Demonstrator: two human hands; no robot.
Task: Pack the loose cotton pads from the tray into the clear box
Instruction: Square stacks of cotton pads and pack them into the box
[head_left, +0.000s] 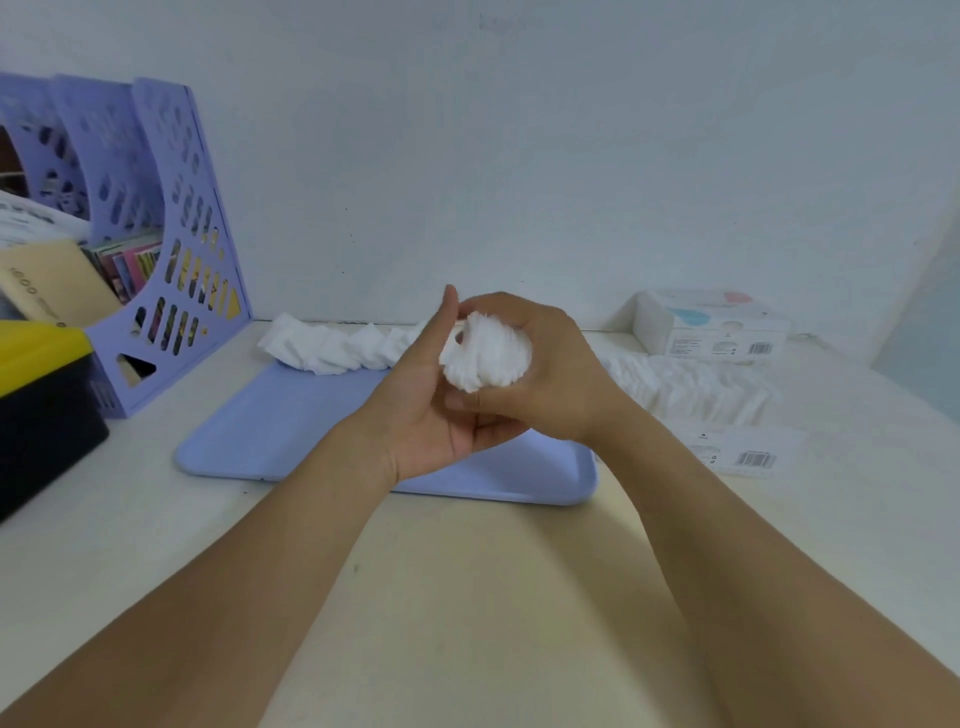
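A lavender tray lies flat on the table in front of me. Along its far edge runs a row of white cotton pads. Above the tray my right hand grips a stack of cotton pads from the right. My left hand stands beside the stack with fingers straight, palm against its left side. The clear box sits to the right of the tray and holds packed pads.
A purple file rack with books stands at the back left. A yellow-and-black box sits at the left edge. A white carton rests behind the clear box, and a barcoded lid or label lies in front of it.
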